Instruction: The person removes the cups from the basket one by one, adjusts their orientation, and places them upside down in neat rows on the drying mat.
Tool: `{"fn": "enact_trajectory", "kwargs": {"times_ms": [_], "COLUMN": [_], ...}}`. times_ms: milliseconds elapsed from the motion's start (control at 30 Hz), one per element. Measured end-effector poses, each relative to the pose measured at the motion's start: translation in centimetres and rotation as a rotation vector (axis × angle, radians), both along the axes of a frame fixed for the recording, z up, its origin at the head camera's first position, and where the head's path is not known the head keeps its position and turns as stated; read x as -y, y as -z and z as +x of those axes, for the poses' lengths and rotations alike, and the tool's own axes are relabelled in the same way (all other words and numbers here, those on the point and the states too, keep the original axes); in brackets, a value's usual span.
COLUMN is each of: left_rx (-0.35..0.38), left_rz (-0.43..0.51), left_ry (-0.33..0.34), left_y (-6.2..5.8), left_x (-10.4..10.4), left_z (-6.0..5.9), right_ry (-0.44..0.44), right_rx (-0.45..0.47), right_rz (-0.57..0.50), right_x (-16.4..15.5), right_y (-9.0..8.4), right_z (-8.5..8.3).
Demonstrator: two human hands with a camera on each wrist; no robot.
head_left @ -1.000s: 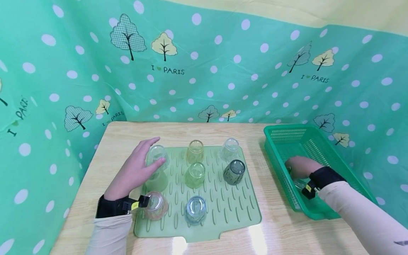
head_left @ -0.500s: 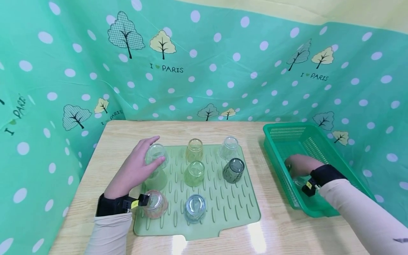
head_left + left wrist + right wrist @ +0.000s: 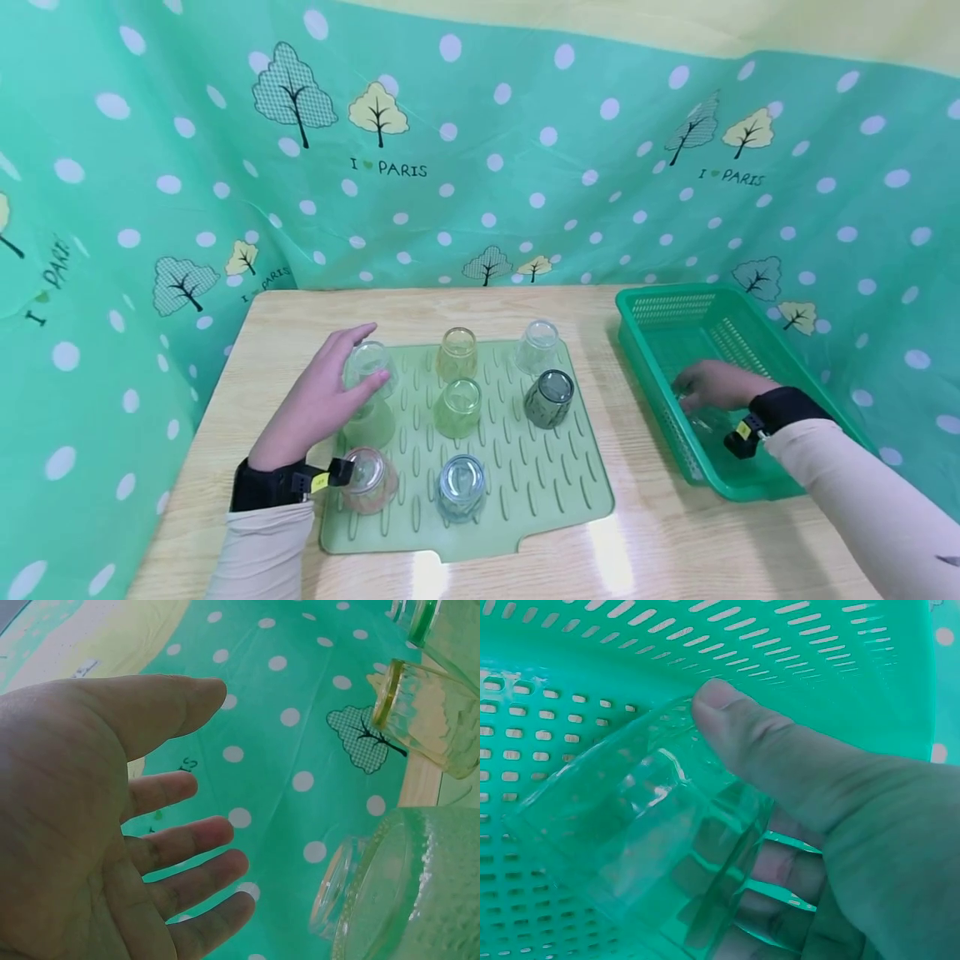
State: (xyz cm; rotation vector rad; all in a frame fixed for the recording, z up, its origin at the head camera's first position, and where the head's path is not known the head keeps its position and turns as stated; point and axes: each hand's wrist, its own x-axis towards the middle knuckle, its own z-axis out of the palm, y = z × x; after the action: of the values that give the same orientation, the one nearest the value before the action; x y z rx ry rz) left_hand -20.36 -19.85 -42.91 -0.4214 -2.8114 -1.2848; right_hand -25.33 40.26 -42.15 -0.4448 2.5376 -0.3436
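Right hand: the right hand is down inside the green basket at the right of the head frame, and holds a clear glass.
Right fingers: in the right wrist view the thumb lies over the top of the glass wall and the fingers curl beneath it, showing through the glass.
Clear glass: it lies tilted on its side in the grip, close against the slotted basket wall; from the head view it is mostly hidden by the hand.
Left hand: the left hand is at the left of the green draining mat, palm beside an upturned clear tumbler in the mat's far left corner.
Left fingers: spread and relaxed, holding nothing; the left wrist view shows open air between palm and glasses. The head view cannot settle whether the fingertips touch the tumbler.
Mat: it lies on the wooden table, centre frame, with upturned glasses in rows: an amber glass, a pale green glass, a dark grey-green glass, a bluish glass and a pinkish glass near the left wrist.
Backdrop: a green dotted cloth with trees fills the upper frame.
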Motion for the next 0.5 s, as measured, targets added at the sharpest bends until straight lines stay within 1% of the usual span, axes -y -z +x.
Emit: {"fn": "enact_trajectory", "kwargs": {"times_ms": [67,167,267,333,400,500], "left_rx": [0.006,0.009,0.001,-0.006,-0.006,0.003], "left_rz": [0.002,0.006,0.012,0.016,0.008,-0.010], "left_ry": [0.000,-0.005,-0.013,-0.014,-0.010,-0.005], "left_y": [0.1,0.2,0.0,0.0,0.1,0.1], "left_x": [-0.2,-0.3,-0.3,-0.2,-0.1,0.0], "left_z": [0.2,0.5,0.9,1.1,1.3,1.6], "right_ry": [-0.004,-0.021,0.007,0.041,0.092,0.147], "right_rx": [-0.004,-0.034,-0.083,-0.149,-0.238,-0.434], "right_rz": [-0.011,-0.017,-0.021,-0.017,-0.009,-0.026], "right_x": [0.0,0.2,0.4,0.3,0.2,0.2], "right_y": [-0.2,-0.5,-1.0,-1.4,-1.8,-2.5], "right_z": [0.3,0.7,1.4,2.0,2.7,3.8]}}
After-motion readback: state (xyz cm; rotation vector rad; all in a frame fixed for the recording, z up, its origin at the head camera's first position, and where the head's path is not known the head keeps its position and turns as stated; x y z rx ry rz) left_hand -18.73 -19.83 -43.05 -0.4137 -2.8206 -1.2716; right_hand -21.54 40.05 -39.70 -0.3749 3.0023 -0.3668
